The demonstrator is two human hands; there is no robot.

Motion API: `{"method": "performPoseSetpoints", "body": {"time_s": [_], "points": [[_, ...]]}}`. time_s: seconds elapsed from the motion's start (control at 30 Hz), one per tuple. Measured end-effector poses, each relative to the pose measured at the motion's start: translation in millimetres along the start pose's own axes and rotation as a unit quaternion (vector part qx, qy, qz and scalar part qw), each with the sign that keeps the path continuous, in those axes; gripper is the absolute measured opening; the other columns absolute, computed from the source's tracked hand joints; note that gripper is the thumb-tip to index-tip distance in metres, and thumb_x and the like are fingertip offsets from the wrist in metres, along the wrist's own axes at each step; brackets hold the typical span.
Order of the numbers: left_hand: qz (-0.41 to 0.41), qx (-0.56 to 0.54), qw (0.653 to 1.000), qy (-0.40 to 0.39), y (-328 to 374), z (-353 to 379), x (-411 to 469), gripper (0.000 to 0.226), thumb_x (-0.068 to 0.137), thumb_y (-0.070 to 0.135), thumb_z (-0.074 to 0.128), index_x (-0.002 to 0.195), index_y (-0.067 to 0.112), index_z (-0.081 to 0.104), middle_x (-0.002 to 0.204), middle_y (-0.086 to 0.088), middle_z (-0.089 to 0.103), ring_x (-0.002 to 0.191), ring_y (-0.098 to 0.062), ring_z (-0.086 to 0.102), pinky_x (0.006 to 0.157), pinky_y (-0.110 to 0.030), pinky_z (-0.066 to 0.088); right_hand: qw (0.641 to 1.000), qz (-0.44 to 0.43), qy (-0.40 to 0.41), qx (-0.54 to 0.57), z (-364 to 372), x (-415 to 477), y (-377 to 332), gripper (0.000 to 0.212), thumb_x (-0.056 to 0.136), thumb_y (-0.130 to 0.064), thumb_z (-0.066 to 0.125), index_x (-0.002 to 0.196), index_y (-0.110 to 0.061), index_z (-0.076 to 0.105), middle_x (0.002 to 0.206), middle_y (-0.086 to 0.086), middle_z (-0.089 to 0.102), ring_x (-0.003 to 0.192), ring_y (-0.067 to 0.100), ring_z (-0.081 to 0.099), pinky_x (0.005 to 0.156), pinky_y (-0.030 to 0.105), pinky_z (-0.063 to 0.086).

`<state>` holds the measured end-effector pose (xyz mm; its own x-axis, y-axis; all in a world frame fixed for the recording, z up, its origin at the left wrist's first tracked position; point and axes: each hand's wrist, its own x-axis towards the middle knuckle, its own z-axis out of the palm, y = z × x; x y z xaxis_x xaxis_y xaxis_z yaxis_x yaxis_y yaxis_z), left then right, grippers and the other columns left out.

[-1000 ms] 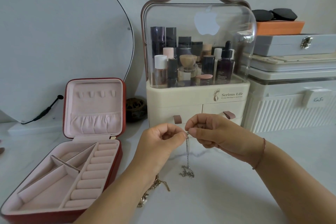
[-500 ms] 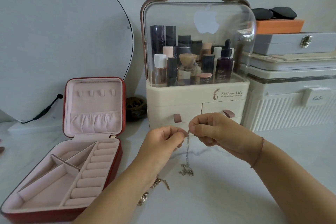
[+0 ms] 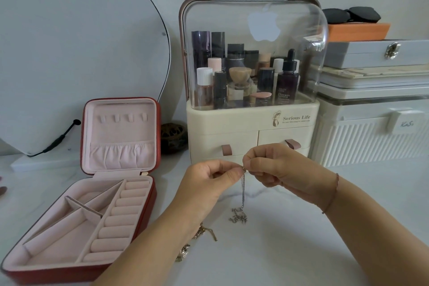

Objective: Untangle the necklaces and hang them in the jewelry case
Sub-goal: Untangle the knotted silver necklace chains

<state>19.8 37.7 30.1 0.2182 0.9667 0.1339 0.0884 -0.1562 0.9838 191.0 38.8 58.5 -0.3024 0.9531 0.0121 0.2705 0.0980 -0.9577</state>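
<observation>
Two hands are meeting in the middle, just above the table. The left hand (image 3: 209, 183) and the right hand (image 3: 278, 169) are both pinching the top of a thin silver necklace (image 3: 242, 193) with their fingertips. The fingers of both hands are curling in tight, and the two hands are almost touching each other.

The silver necklace is hanging straight down from the pinch. Its bottom end is lying in a little tangled heap on the white table (image 3: 290, 251). A gold necklace (image 3: 205, 232) is lying on the table too, nearer and a bit to the left. The left arm is covering part of it.

The red jewelry case (image 3: 58, 241) is sitting open on the left side of the table, well apart from the hands. Its pink lid (image 3: 120, 146) is standing up at the far end, showing four little hooks (image 3: 123, 118) in a row.

A cream makeup box (image 3: 250, 127) with a clear top is standing far behind the hands, holding many bottles. A big mirror (image 3: 69, 42) is standing at the far left.
</observation>
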Motion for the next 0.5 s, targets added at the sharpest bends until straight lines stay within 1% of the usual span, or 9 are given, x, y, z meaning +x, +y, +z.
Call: {"method": "performPoseSetpoints", "body": {"time_s": [0.07,0.33,0.43,0.5], "points": [[0.001,0.0,1.0,0.005,-0.5,-0.3,0.4,0.008,0.08,0.027,0.072,0.073,0.028,0.075,0.064,0.017,0.067,0.063,0.007,0.056,0.065,-0.008,0.044,1.0,-0.001,-0.003,0.004,-0.1,0.0,0.3,0.014,0.089,-0.005,0.056,0.076,-0.007,0.06,0.055,-0.004,0.039,0.048,0.007,0.029,0.046,0.015,0.028],[0.011,0.011,1.0,0.006,0.7,-0.5,0.1,0.009,0.083,0.023,0.069,0.076,0.027,0.073,0.06,0.02,0.066,0.061,0.011,0.056,0.061,-0.003,0.042,1.0,-0.006,-0.008,0.019,-2.8,-0.7,0.3,0.007,0.09,-0.007,0.058,0.086,-0.004,0.062,0.05,-0.006,0.034,0.048,0.008,0.025,0.046,0.016,0.023],[0.007,0.016,1.0,0.013,-1.3,-0.6,1.3,0.009,0.082,0.022,0.07,0.074,0.025,0.073,0.058,0.018,0.062,0.058,0.007,0.054,0.06,-0.005,0.042,1.0,-0.004,-0.013,0.019,-2.8,-0.6,1.2,0.005,0.089,-0.007,0.06,0.086,-0.005,0.063,0.051,-0.005,0.037,0.049,0.008,0.026,0.046,0.016,0.024],[0.002,0.016,1.0,0.015,-2.6,-0.9,2.1,0.009,0.082,0.019,0.07,0.074,0.022,0.073,0.057,0.017,0.059,0.057,0.004,0.052,0.058,-0.006,0.042,1.0,-0.005,-0.018,0.015,-2.5,-0.3,1.9,0.003,0.087,-0.007,0.063,0.087,-0.005,0.065,0.057,-0.002,0.041,0.05,0.008,0.029,0.047,0.016,0.027]]}}
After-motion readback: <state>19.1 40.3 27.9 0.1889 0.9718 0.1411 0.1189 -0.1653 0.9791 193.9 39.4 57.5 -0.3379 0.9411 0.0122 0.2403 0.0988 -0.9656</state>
